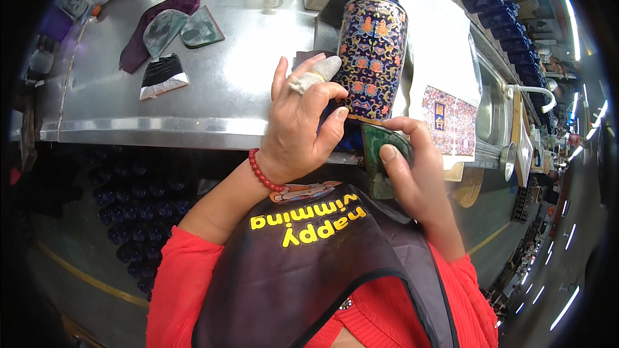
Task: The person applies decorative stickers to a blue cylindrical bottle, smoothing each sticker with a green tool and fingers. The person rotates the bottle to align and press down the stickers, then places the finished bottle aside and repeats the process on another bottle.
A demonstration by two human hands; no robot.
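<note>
The dark blue vase [372, 58], patterned with orange and pale flowers, lies tilted on the steel worktop [225, 84], its long axis running up and away from the person, base toward them. The left hand [303, 122] (one finger wrapped in white tape) rests curled on its lower body. The right hand [412, 167] grips a green stone block [380, 154] against the base edge. Just right lies a white sheet with a coloured pattern panel [448, 119]; green slabs [184, 29] sit well apart, upper left.
</note>
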